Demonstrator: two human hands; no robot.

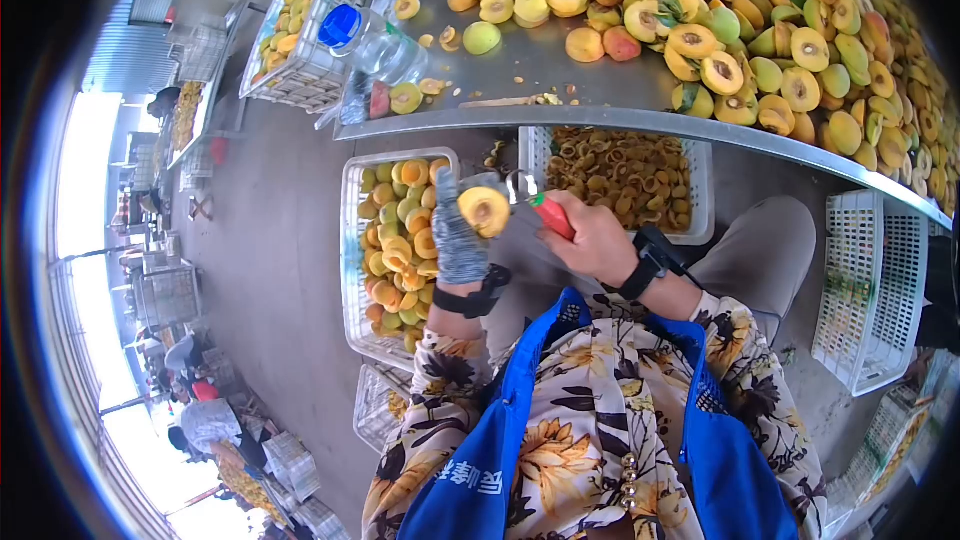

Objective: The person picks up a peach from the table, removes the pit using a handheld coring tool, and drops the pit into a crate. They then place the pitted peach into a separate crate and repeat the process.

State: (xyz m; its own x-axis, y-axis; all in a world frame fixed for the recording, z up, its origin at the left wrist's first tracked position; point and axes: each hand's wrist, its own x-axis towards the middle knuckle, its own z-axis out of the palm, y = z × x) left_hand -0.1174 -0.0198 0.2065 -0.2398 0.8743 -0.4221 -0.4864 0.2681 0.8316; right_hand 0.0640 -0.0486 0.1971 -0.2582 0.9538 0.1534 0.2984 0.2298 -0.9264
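Between my hands, in the head view, is a halved fruit (484,211) with its brown pit side showing. My left hand (460,230), in a grey knitted glove, holds it. My bare right hand (592,240) is closed around the red handle of a tool (554,216), whose curved metal loop points at the fruit. Left of my gloved hand stands a white crate (350,230) full of halved fruits. Beyond my right hand, under the table edge, a white crate (704,190) holds brown pits or scraps.
The metal table (600,90) carries a large heap of fruit halves (800,50). On its left part lies a clear bottle with a blue cap (385,48). White crates (868,290) stand at the right. People (210,420) work at the far left.
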